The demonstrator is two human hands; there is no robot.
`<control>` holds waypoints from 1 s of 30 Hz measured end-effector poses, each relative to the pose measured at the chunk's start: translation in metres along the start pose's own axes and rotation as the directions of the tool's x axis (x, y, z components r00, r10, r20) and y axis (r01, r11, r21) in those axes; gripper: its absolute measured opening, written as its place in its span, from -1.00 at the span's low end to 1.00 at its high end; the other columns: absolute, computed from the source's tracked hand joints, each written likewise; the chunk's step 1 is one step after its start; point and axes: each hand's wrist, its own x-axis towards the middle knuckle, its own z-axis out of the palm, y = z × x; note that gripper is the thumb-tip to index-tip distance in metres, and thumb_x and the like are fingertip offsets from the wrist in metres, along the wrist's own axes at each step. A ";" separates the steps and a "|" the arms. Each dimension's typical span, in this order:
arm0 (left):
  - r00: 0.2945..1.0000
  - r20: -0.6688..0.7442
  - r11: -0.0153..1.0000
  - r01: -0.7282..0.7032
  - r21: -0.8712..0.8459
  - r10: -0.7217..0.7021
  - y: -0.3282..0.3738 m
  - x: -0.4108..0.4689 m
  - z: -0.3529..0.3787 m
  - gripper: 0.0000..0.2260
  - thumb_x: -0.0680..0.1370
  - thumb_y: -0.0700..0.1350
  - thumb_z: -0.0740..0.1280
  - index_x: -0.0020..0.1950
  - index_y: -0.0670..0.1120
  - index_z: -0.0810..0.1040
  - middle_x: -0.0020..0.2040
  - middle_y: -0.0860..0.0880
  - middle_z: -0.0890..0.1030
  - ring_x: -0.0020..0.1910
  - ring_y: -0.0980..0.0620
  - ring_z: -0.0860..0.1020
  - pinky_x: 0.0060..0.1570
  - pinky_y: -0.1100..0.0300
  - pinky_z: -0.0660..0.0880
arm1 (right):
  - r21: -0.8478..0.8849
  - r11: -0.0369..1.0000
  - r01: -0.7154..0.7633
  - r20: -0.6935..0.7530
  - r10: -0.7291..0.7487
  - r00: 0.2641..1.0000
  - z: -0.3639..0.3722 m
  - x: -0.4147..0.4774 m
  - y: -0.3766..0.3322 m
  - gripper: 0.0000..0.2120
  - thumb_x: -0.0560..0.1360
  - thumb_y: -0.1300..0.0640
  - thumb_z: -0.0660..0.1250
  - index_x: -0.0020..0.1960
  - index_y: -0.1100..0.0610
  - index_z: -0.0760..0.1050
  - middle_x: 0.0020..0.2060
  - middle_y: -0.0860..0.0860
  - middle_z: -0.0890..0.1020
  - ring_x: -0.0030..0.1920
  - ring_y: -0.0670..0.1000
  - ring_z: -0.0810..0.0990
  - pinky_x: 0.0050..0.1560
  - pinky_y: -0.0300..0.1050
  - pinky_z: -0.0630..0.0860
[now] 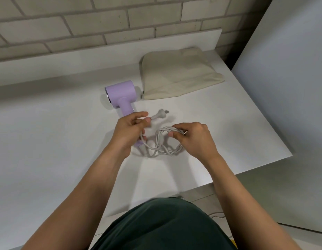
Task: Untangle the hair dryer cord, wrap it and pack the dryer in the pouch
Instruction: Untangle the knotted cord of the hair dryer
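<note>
One lilac hair dryer (121, 95), one beige pouch (176, 76), left hand (128, 131) pinching the plug end (157, 115), right hand (193, 138) gripping one coiled white cord (163, 141), on one white table (48, 141)

- Lilac hair dryer (120, 92) lying on its side, silver-rimmed end facing left
- White cord (163, 149) in a tangled coil by the handle, plug (161, 113) free
- Beige pouch (176, 78) flat just beside the dryer
</note>
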 end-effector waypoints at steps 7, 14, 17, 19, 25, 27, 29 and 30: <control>0.973 0.207 0.990 0.119 -0.080 -0.100 0.011 -0.009 -0.039 -0.83 0.59 -0.24 0.41 0.16 -0.14 0.70 -0.06 -0.06 0.66 -0.18 0.02 0.61 -0.16 0.18 0.61 | -0.009 1.000 -0.021 -0.022 0.021 1.000 -0.003 0.006 0.009 -0.84 0.55 -0.13 0.45 0.00 -0.08 0.72 -0.28 -0.01 0.69 -0.22 0.11 0.56 -0.15 0.05 0.58; 0.981 0.096 0.973 -0.151 -0.176 0.169 0.013 -0.042 -0.054 -0.86 0.49 -0.41 0.44 -0.14 -0.21 0.57 -0.08 -0.16 0.70 -0.02 -0.10 0.71 0.00 0.09 0.65 | -0.025 0.999 -0.022 -0.024 0.022 0.999 -0.008 0.014 0.011 -0.77 0.58 -0.11 0.41 -0.08 0.03 0.70 -0.37 0.05 0.61 -0.23 0.19 0.51 -0.16 0.06 0.54; 0.955 0.085 0.959 -0.283 -0.014 0.283 0.004 -0.055 -0.056 -0.90 0.45 -0.37 0.51 -0.12 -0.22 0.65 -0.06 -0.15 0.73 -0.03 -0.09 0.70 0.08 0.08 0.65 | -0.013 0.999 -0.029 -0.031 0.028 0.999 -0.010 0.016 0.010 -0.80 0.58 -0.10 0.41 -0.07 0.00 0.70 -0.39 0.04 0.59 -0.24 0.16 0.51 -0.17 0.05 0.52; 0.956 0.066 0.956 -0.291 0.044 0.287 -0.006 -0.061 -0.060 -0.91 0.45 -0.33 0.54 -0.08 -0.24 0.68 -0.04 -0.15 0.72 -0.05 -0.11 0.69 0.04 0.06 0.66 | 0.006 0.999 -0.043 -0.043 0.044 0.998 -0.011 0.018 0.011 -0.81 0.59 -0.11 0.40 -0.05 -0.01 0.68 -0.35 0.02 0.62 -0.22 0.14 0.55 -0.14 0.04 0.53; 0.978 0.186 0.992 -0.077 -0.104 0.095 -0.043 -0.073 -0.083 -0.62 0.42 0.11 0.58 0.06 -0.15 0.74 0.06 -0.22 0.71 0.03 -0.17 0.71 0.05 0.12 0.64 | 0.033 0.998 -0.055 -0.097 0.058 0.994 -0.014 0.020 0.012 -0.79 0.61 -0.14 0.35 0.12 -0.06 0.65 -0.23 -0.12 0.69 -0.11 0.10 0.62 -0.08 0.01 0.54; 0.986 0.159 0.994 -0.038 -0.102 0.054 -0.055 -0.074 -0.082 -0.78 0.52 -0.02 0.52 0.07 -0.12 0.75 0.02 -0.22 0.72 0.05 -0.20 0.71 0.06 0.13 0.65 | 0.046 0.998 -0.041 -0.109 0.046 0.993 -0.013 0.019 0.009 -0.79 0.62 -0.13 0.34 0.14 -0.07 0.64 -0.23 -0.14 0.70 -0.13 0.07 0.64 -0.07 0.01 0.56; 0.993 0.101 0.997 -0.070 0.031 0.067 -0.067 -0.073 -0.078 -0.88 0.58 -0.21 0.45 0.07 -0.08 0.75 -0.01 -0.13 0.74 0.03 -0.13 0.72 0.12 0.10 0.65 | 0.059 0.998 -0.024 -0.126 0.031 0.992 -0.011 0.018 0.008 -0.78 0.63 -0.14 0.34 0.17 -0.08 0.64 -0.22 -0.14 0.71 -0.13 0.02 0.67 -0.04 0.03 0.58; 0.992 0.090 0.988 -0.101 0.119 0.090 -0.072 -0.073 -0.075 -0.85 0.58 -0.22 0.44 0.07 -0.04 0.75 0.00 -0.06 0.75 0.03 -0.06 0.71 0.14 0.13 0.63 | 0.066 0.998 -0.020 -0.133 0.029 0.991 -0.010 0.018 0.007 -0.77 0.62 -0.15 0.33 0.18 -0.08 0.63 -0.22 -0.14 0.71 -0.12 0.00 0.69 -0.02 0.04 0.59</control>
